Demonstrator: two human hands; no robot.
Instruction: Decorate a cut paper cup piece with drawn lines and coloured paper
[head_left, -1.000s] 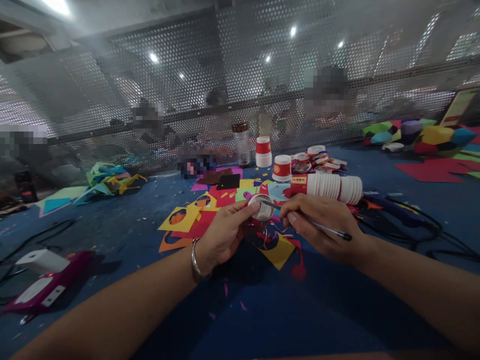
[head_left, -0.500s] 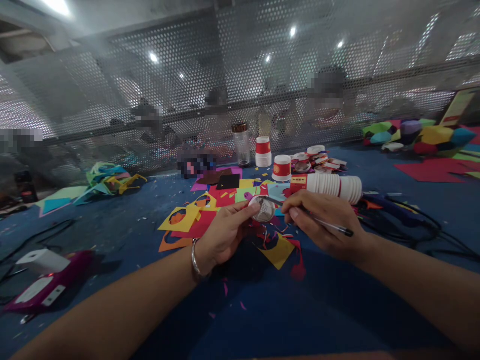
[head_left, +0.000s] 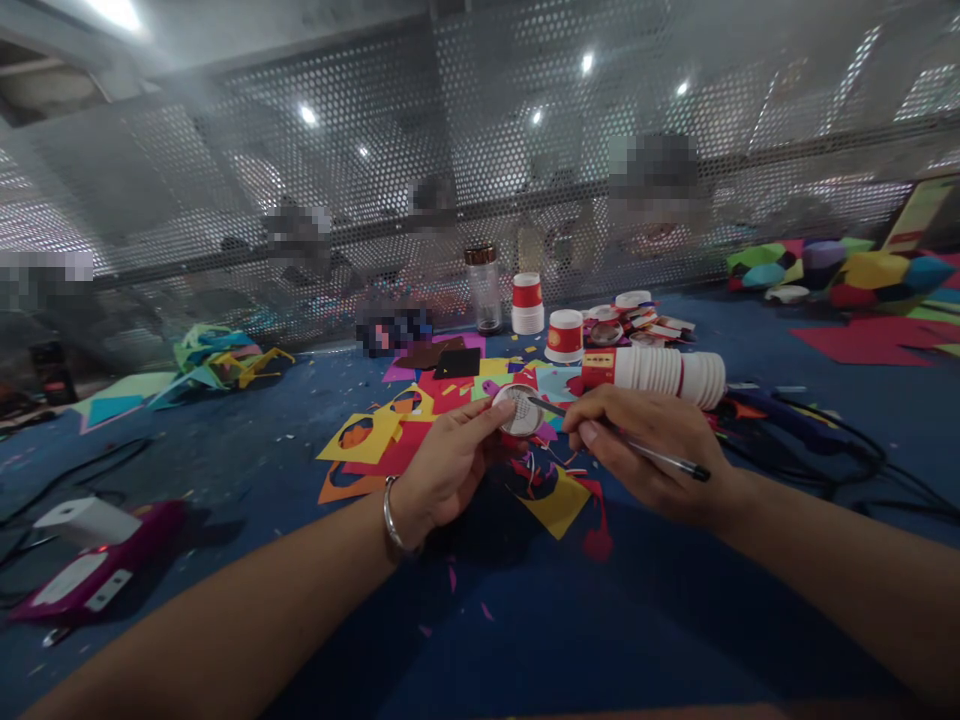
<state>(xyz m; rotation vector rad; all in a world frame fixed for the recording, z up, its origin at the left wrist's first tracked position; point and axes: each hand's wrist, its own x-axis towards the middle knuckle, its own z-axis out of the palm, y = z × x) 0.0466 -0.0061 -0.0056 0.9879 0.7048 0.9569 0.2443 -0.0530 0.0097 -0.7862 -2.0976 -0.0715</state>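
Between thumb and fingers, my left hand (head_left: 454,465) pinches a round white paper-cup bottom (head_left: 520,412) with a raised rim and dark marks on its face. A pen (head_left: 660,456) with a dark end is gripped in my right hand (head_left: 649,445), its tip at the disc's right edge. Whether the tip touches the disc I cannot tell. Below and left of the disc lie yellow paper sheets (head_left: 358,438) with round holes cut out, plus red and orange sheets. A yellow scrap (head_left: 559,503) sits just under my hands.
A stack of paper cups (head_left: 667,372) lies on its side beyond my right hand. Upright cups (head_left: 565,336) and a glass bottle (head_left: 484,290) stand farther back. A purple power strip (head_left: 105,570) is at left; a cabled blue tool (head_left: 799,420) lies at right. Perforated metal (head_left: 480,150) rises behind.
The disc in my left hand has shifted slightly left and up. The pen's tip has moved a little down, and the pen's back end has moved slightly right and down.
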